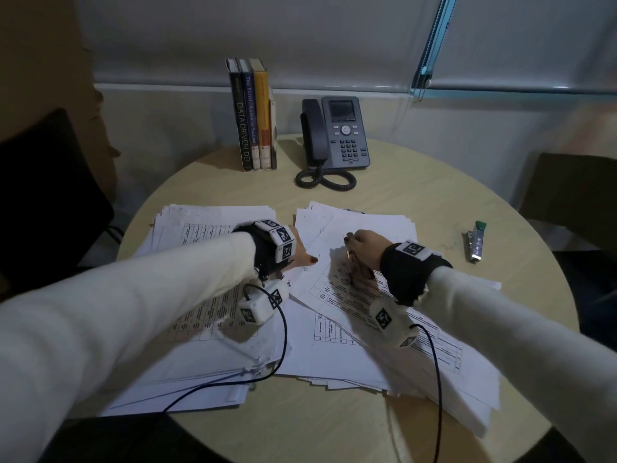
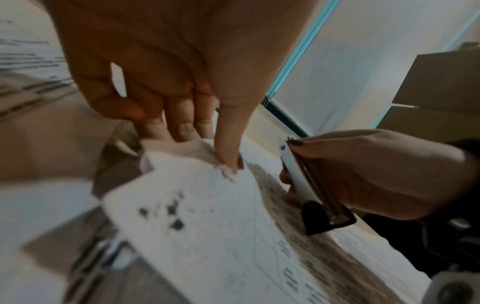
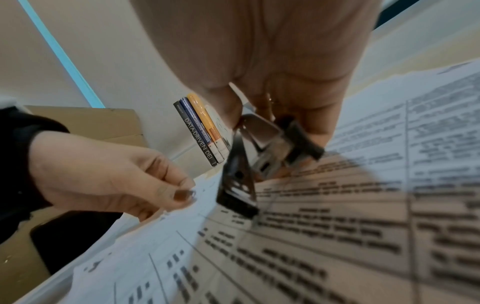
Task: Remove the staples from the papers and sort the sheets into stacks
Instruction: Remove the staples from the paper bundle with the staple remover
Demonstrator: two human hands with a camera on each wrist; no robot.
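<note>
Left hand (image 1: pixel 302 257) fingers pinching a sheet (image 2: pixel 207 216) corner, right hand (image 1: pixel 362 250) clenched around a stapler (image 3: pixel 259 148) over the papers (image 1: pixel 367 295).

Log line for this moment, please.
left hand pinches sheet corner | right hand grips staple remover on papers | spare stapler lies on table, right

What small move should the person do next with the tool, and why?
Probably slide the staple remover in the right hand toward the sheet corner that the left hand pinches: the tool rests beside that corner, not yet on it.
</note>
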